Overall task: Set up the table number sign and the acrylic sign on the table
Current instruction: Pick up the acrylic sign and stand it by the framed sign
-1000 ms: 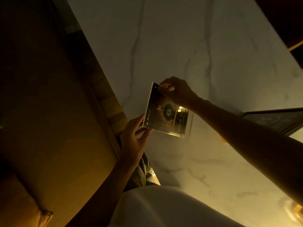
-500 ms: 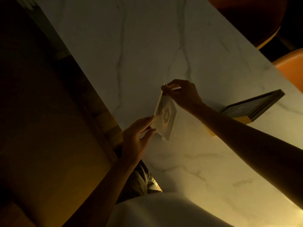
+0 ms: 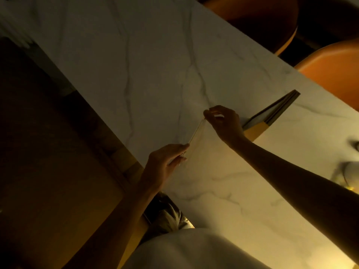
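I hold the clear acrylic sign (image 3: 196, 131) with both hands over the white marble table (image 3: 136, 61). It stands almost upright and edge-on to me, so only its thin top edge shows. My left hand (image 3: 165, 166) pinches its near end. My right hand (image 3: 223, 123) pinches its far top corner. A second sign with a dark frame and a yellow base (image 3: 272, 117) stands tilted on the table just right of my right hand.
Two orange chairs (image 3: 330, 68) stand past the table's far edge at the top right. A wooden bench (image 3: 48, 171) runs along the table's left side. A blurred lit object (image 3: 347, 171) sits at the right edge.
The acrylic sign has turned from facing me to edge-on and nearly upright, and it has come down closer to the table. Both hands kept their grip. My view shifted toward the chairs.
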